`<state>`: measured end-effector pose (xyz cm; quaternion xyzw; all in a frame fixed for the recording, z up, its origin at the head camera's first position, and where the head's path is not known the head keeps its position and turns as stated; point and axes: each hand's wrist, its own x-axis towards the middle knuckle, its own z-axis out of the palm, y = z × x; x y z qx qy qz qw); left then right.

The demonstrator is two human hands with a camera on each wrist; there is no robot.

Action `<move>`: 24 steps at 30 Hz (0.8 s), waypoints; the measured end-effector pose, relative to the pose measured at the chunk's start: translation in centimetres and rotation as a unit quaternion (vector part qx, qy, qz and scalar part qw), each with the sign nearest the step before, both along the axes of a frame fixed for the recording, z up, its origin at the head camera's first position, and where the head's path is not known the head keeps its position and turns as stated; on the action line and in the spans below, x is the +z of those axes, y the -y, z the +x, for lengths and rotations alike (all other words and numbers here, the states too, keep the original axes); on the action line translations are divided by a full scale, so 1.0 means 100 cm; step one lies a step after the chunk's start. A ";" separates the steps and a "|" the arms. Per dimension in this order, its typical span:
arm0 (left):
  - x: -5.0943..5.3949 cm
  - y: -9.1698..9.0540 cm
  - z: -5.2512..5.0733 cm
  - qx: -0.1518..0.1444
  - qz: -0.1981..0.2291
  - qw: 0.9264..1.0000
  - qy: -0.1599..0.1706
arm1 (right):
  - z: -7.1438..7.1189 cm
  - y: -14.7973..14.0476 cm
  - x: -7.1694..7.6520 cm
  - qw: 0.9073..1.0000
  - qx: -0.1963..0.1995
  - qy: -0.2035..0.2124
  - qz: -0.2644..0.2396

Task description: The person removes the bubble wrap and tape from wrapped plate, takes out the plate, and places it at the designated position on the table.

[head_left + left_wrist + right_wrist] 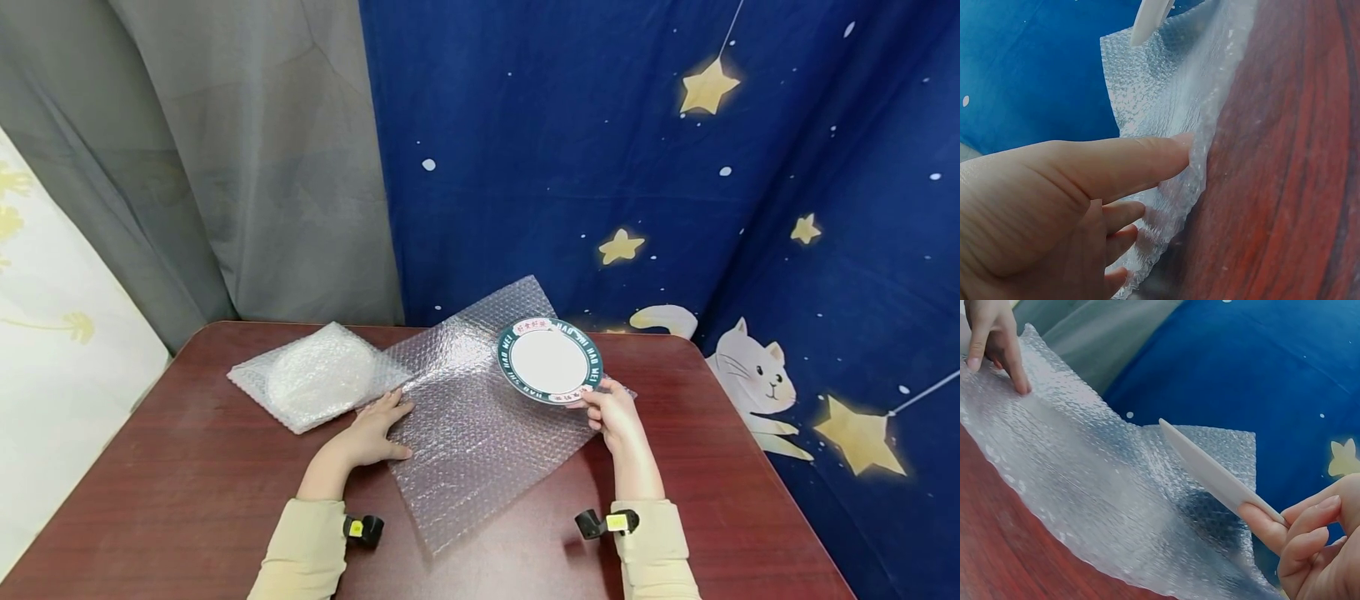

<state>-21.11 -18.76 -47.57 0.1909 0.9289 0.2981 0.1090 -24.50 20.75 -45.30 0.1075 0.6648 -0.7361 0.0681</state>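
Observation:
A white plate (550, 361) with a dark green lettered rim is pinched at its near right edge by my right hand (617, 414). In the right wrist view the plate (1210, 470) shows edge-on, held above the bubble wrap (1079, 462). That sheet of bubble wrap (480, 450) lies spread at an angle on the table. My left hand (372, 433) rests on its left edge with fingers spread. The left wrist view shows the thumb (1141, 164) extended against the sheet's edge.
To the left lies a bubble-wrapped package (321, 377) with a round pale thing inside, close to the sheet's left corner. The reddish-brown table (720, 500) ends at the back before a grey curtain (285, 167) and a blue starry curtain (525, 167).

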 end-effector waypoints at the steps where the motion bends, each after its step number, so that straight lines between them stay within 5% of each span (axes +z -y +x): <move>1: 0.000 0.000 0.000 0.000 0.001 1.000 0.001 | 0.000 -0.002 0.000 1.000 -0.001 -0.002 0.001; 8: 0.000 0.000 0.000 0.001 0.001 1.000 0.002 | 0.001 -0.010 0.003 0.999 -0.051 0.016 -0.009; 24: 0.001 0.000 0.000 0.001 0.001 1.000 0.006 | 0.002 -0.027 0.005 0.995 -0.094 0.009 -0.012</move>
